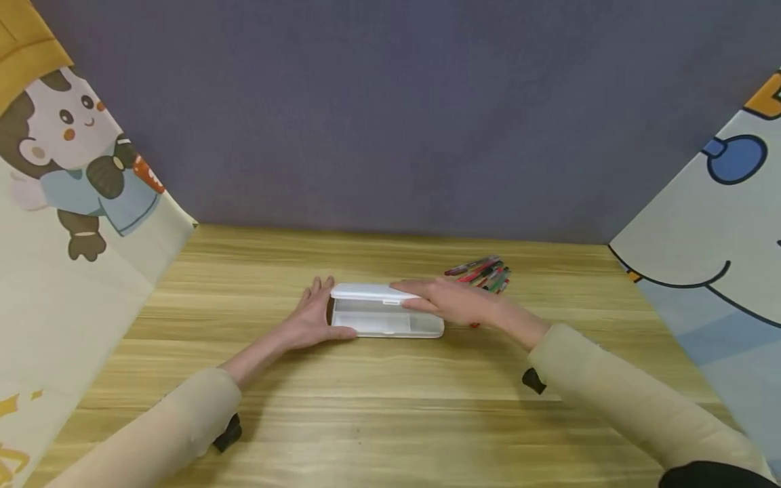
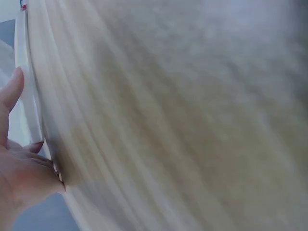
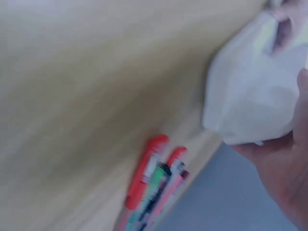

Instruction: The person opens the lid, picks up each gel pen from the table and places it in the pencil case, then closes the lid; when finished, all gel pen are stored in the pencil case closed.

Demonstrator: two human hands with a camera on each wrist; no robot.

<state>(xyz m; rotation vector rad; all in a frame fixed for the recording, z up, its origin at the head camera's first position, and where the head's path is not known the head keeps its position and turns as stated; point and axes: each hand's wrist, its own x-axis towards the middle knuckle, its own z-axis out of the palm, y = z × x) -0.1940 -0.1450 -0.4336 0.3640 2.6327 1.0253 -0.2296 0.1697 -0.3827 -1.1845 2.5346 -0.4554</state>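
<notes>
A white plastic pencil case (image 1: 372,325) lies lengthwise across the wooden table, its hinged lid (image 1: 360,291) raised part way along the far side. No pens show in the visible part of its inside. My left hand (image 1: 308,322) holds the case's left end, thumb along the front edge and fingers toward the back corner. At the right, my right hand (image 1: 457,301) grips the lid, fingers over the top and thumb below its front edge. It covers the lid's right part. In the right wrist view the case (image 3: 255,86) appears end-on and blurred.
Just behind my right hand lies a loose bunch of pens (image 1: 485,274), red, black and green among them. A grey panel (image 1: 396,122) closes off the table's far edge. Cartoon-printed panels (image 1: 91,224) stand at both sides.
</notes>
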